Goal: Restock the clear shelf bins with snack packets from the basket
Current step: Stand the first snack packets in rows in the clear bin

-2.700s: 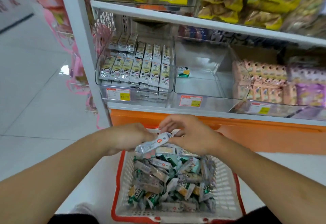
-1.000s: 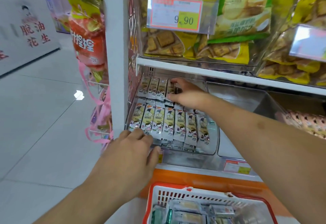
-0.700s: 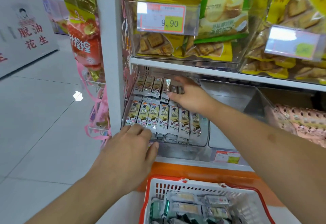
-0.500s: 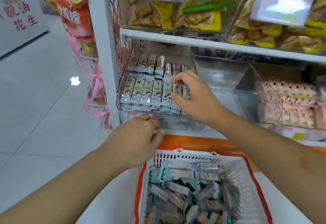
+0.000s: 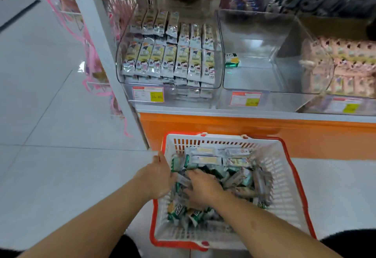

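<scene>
Your left hand [image 5: 156,178] and right hand [image 5: 201,188] dig among the packets [image 5: 230,174] in the basket [image 5: 280,176]; fingertips buried, grip cannot be told.

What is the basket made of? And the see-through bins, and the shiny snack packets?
Basket: looks like moulded plastic, white slotted walls with a red rim. Bins: clear hard plastic, probably acrylic; you see right through them and they glint. Packets: thin foil-like plastic film, probably; they shine and crinkle at the ends.

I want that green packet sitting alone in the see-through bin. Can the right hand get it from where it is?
Probably yes. The right hand is down in the basket, but the middle bin is open-topped, with nothing covering the green packet.
</scene>
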Tool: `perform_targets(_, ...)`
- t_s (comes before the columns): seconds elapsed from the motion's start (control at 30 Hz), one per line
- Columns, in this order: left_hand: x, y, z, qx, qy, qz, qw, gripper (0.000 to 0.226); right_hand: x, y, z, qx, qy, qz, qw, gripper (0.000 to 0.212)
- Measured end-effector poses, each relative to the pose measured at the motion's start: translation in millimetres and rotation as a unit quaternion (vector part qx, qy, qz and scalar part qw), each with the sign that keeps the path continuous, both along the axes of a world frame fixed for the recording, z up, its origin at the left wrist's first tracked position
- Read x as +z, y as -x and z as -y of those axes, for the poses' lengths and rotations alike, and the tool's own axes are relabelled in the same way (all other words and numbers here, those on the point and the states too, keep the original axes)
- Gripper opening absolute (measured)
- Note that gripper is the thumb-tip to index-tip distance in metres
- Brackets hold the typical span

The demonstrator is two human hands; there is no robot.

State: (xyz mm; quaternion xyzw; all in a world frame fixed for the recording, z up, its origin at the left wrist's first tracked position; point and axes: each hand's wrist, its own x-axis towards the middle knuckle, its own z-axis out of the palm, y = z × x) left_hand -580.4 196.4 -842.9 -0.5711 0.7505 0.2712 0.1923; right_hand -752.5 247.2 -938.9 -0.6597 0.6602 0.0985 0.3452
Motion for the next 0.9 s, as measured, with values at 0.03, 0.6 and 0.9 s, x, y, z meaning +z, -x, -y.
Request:
perform_targets(0.03,-1,1,-1,-0.003,-0.001,0.004,1.0,0.088,-12,-5,-3,-0.02,0.022,-0.013,0.999,0.064)
perform_targets(0.6,54,29,24,-0.021,0.016,-0.057,0.998,0.042,115,59,18,-0.111,0.049,0.202,0.972,0.051)
perform_targets(0.9,154,27,6,0.087,-0.194,-0.389,0.896,0.032,250,64,-2,-0.042,0.218,0.237,0.946,0.085)
